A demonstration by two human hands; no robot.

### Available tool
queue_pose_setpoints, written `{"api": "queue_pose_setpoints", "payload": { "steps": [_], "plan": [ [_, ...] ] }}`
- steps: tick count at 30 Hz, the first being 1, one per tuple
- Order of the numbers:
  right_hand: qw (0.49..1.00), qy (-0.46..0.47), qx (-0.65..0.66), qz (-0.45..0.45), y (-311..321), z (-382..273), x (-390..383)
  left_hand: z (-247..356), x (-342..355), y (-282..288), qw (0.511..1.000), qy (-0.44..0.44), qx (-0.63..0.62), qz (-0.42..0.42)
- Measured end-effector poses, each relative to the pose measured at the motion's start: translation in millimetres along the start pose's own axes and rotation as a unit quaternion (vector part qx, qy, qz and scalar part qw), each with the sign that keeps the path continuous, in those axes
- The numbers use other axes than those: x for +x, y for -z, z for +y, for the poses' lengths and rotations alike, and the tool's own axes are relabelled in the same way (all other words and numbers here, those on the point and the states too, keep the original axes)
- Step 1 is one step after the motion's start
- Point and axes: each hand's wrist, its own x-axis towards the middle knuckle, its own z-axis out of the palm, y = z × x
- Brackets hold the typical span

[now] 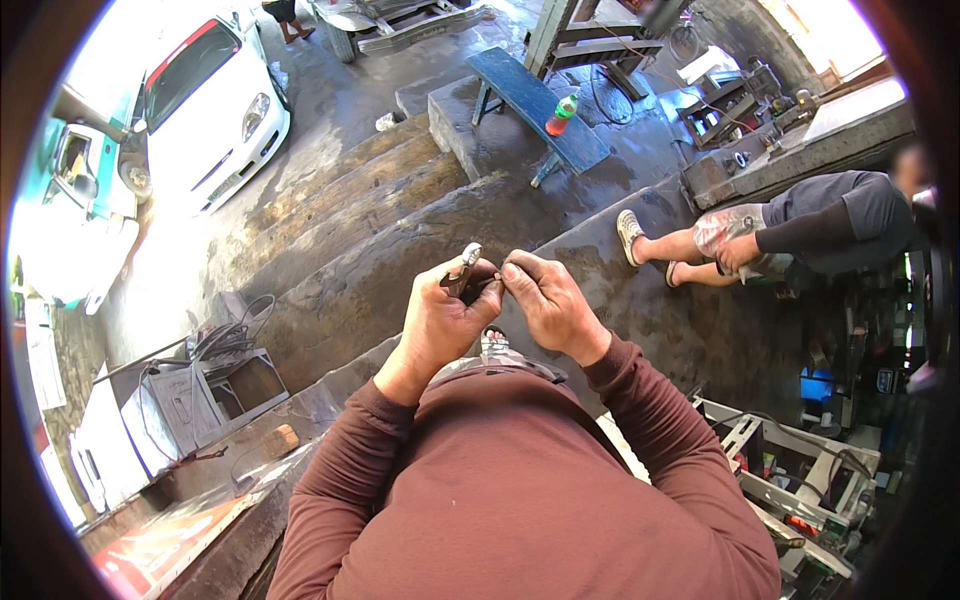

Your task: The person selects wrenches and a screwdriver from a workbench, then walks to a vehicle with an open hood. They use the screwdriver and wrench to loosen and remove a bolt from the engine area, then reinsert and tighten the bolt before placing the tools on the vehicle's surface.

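Note:
In front of my chest, my left hand [440, 318] is closed around a metal hand tool with a rounded silver head [471, 253], possibly a ratchet. The head sticks up past my index finger, while my palm and fingers hide most of the rest. My right hand [550, 308] is pinched closed, its thumb and fingertips meeting the left fingertips. A tiny brownish piece [497, 276] shows between the two hands, too small to name. Both hands are dark with grime.
Concrete steps [350, 220] drop away ahead. A blue bench [540, 110] carries a bottle [562, 116]. To the right sits another person [820, 225]. A white car [210, 110] stands far left, a metal cabinet with cables [180, 410] nearer, and a cluttered metal frame [800, 470] lower right.

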Motion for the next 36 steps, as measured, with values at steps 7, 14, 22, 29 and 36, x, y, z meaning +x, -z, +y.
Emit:
{"api": "queue_pose_setpoints", "payload": {
  "steps": [7,14,22,29,36],
  "plan": [
    [0.940,-0.178,0.290,0.033,12.3,11.3,-20.7,-10.6,8.6,-24.5,0.998,-0.026,0.027,-0.041],
    [0.928,-0.185,0.277,0.164,28.8,15.8,-81.4,-12.4,9.0,-60.1,0.976,0.125,-0.110,-0.143],
    [0.840,-0.192,0.344,0.374,-28.8,4.1,-212.7,4.3,-20.4,-81.0,0.793,0.382,-0.315,-0.355],
    [0.767,-0.158,0.317,0.535,-88.2,-42.8,-308.3,29.7,-96.9,-133.4,0.656,0.516,-0.292,-0.467],
    [0.683,-0.158,0.239,0.672,-157.1,-75.9,-437.0,33.4,-221.6,-205.3,0.583,0.532,-0.206,-0.578]
  ]
}}
